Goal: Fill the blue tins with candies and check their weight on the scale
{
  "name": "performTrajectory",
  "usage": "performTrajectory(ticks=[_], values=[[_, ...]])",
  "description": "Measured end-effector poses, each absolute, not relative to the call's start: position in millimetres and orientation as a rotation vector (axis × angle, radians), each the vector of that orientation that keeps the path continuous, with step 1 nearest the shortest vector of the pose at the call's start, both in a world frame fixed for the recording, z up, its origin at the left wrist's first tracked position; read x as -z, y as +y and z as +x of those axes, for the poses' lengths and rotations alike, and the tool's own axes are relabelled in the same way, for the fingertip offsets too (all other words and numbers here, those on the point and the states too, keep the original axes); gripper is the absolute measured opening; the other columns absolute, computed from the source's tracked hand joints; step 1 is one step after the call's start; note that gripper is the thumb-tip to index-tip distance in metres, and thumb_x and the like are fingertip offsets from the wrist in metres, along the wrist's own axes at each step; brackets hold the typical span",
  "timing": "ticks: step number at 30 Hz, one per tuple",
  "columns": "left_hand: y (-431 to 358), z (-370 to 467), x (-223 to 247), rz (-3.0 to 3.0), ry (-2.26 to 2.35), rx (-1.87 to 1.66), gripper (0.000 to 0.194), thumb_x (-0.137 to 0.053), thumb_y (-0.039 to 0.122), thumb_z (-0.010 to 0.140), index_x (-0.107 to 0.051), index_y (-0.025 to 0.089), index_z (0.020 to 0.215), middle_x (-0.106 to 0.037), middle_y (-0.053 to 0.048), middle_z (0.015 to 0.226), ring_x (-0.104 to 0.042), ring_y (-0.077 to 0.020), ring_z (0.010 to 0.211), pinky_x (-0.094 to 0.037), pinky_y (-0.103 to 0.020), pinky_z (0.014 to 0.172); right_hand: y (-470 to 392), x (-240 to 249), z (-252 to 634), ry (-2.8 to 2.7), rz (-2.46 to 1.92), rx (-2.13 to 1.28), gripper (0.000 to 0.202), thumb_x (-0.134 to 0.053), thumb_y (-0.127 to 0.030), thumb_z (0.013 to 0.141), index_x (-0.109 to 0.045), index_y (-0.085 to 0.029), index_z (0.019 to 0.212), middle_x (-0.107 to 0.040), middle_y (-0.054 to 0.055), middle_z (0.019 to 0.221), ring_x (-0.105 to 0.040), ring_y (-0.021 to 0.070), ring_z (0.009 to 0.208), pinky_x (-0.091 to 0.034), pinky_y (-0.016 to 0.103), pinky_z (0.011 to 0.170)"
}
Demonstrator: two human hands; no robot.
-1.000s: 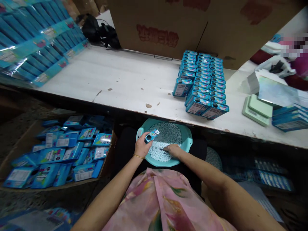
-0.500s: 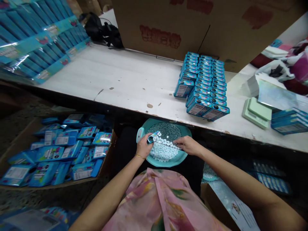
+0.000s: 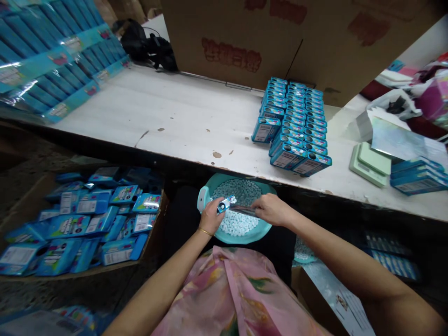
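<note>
My left hand [image 3: 210, 217] is closed around a small blue box [image 3: 223, 205] with a dark round spot on its end, held over a turquoise basin [image 3: 241, 240]. White pellets sit at the box's far end. My right hand [image 3: 272, 209] grips a long, narrow grey scoop [image 3: 244, 211], whose tip reaches the pellets beside the box. Many small white pellets [image 3: 238, 226] fill the basin below both hands. The basin rests at my lap, and part of its right side is hidden behind my right hand.
Rows of blue boxes [image 3: 294, 123] stand on the white table [image 3: 182, 121]. A pale green scale [image 3: 370, 163] and more blue boxes [image 3: 418, 176] are at right. A carton [image 3: 154, 240] of blue boxes lies at left, wrapped packs [image 3: 59, 60] above it. A large cardboard box [image 3: 245, 42] stands behind.
The scoop, loaded with pellets half a second ago, now shows mostly bare and points at the box. The box has tilted and come slightly right and down, nearer the scoop's tip.
</note>
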State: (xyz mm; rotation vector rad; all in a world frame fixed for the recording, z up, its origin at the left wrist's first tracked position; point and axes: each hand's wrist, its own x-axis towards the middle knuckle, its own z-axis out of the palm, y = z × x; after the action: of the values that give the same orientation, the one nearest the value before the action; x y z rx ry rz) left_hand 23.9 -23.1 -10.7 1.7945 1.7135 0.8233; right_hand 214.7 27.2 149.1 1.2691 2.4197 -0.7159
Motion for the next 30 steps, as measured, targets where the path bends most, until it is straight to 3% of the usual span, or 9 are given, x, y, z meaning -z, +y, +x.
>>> performTrajectory(ticks=[4,9,14,18,21,26,30], values=[[-27,25,0,1.962,1.674,-0.839,0.042,-0.05,0.01,0.067,-0.049,0.016,0.108,-0.058,-0.008,0.105,-0.051,-0.0197,0.099,-0.042,-0.035,0.086,24,-136,246,2.37,1.482,0.784,0.032,-0.038,-0.014,0.069,-0.067,-0.02,0.082,-0.065,0.002,0.073,-0.056,0.012,0.068,-0.032,0.018,0.056],[-29,26,-27,2.381,1.539,-0.655,0.038,-0.041,0.004,0.07,-0.053,0.017,0.104,-0.058,-0.009,0.107,-0.049,-0.022,0.103,-0.037,-0.04,0.09,16,-78,261,2.24,1.617,0.746,0.033,-0.038,-0.015,0.071,-0.065,-0.02,0.088,-0.066,0.004,0.084,-0.057,0.0148,0.08,-0.036,0.019,0.064],[-19,8,-44,2.233,1.67,-0.68,0.043,-0.045,0.005,0.065,-0.052,0.017,0.106,-0.059,-0.008,0.105,-0.05,-0.0215,0.1,-0.041,-0.037,0.085,11,-47,247,2.203,1.635,0.66,0.031,-0.04,-0.017,0.077,-0.061,-0.02,0.1,-0.063,0.008,0.095,-0.056,0.019,0.09,-0.038,0.026,0.075],[-5,6,-69,1.98,1.587,-0.815,0.04,-0.051,0.011,0.065,-0.053,0.022,0.104,-0.06,-0.003,0.101,-0.054,-0.0186,0.094,-0.043,-0.032,0.084,16,-73,226,2.778,1.519,0.577,0.051,-0.048,-0.028,0.078,-0.036,-0.018,0.127,-0.043,0.01,0.125,-0.04,0.0209,0.111,-0.034,0.032,0.089],[6,21,-93,1.848,1.449,-0.914,0.041,-0.055,0.016,0.066,-0.05,0.022,0.106,-0.059,-0.003,0.104,-0.054,-0.0185,0.095,-0.043,-0.033,0.085,32,-109,206,3.137,1.206,0.434,0.058,-0.048,-0.024,0.079,-0.024,-0.021,0.132,-0.041,0.009,0.125,-0.035,0.0207,0.112,-0.032,0.036,0.09],[20,15,-105,1.492,1.416,-1.386,0.069,-0.062,0.025,0.065,-0.027,0.021,0.124,-0.042,-0.011,0.126,-0.047,-0.0194,0.108,-0.04,-0.035,0.089,84,-168,200,3.093,1.172,0.08,0.044,-0.044,-0.021,0.081,-0.037,-0.016,0.124,-0.052,0.011,0.109,-0.043,0.0221,0.096,-0.033,0.038,0.082],[7,-64,-61,1.184,1.887,-1.495,0.051,-0.054,0.03,0.071,-0.036,0.018,0.117,-0.048,-0.012,0.119,-0.052,-0.0176,0.1,-0.043,-0.034,0.084,145,-181,220,3.02,1.366,-0.321,0.032,-0.044,-0.028,0.082,-0.05,-0.016,0.111,-0.055,0.011,0.103,-0.044,0.0255,0.094,-0.03,0.044,0.081]])
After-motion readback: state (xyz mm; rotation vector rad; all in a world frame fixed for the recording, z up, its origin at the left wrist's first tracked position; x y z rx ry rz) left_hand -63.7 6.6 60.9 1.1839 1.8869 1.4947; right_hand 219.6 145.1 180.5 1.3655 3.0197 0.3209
